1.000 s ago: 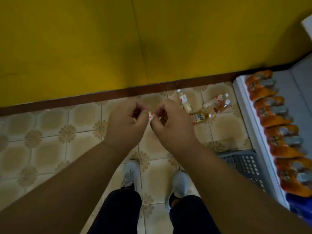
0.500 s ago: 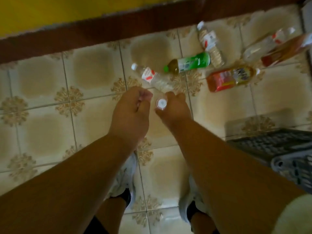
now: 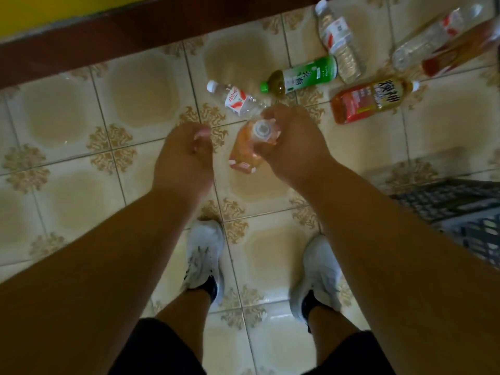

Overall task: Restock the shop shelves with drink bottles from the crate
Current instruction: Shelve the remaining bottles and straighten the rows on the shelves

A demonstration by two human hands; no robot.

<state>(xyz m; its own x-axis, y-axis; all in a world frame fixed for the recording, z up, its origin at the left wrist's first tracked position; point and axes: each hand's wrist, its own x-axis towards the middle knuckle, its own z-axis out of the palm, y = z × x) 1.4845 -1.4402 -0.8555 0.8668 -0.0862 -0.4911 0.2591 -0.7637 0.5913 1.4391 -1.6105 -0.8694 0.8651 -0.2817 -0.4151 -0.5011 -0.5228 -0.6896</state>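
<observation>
My right hand (image 3: 293, 142) grips a small orange drink bottle (image 3: 244, 151) by its neck, white cap facing up at me. My left hand (image 3: 186, 152) hovers just left of it with fingers curled; whether it holds anything is hidden. On the tiled floor beyond lie a small water bottle (image 3: 236, 100), a green tea bottle (image 3: 300, 75), a red-labelled tea bottle (image 3: 370, 100), a second water bottle (image 3: 338, 39), and two more bottles (image 3: 443, 36) at the top right. The dark crate (image 3: 460, 209) sits at the right edge.
A brown skirting board (image 3: 135, 36) under a yellow wall runs across the top. My feet in white shoes (image 3: 205, 255) stand on the patterned tiles below my hands.
The view dropped from the wall and shelf to the floor. My hands came apart; the right now holds the orange bottle tilted, its body showing, while the left has drawn away.
</observation>
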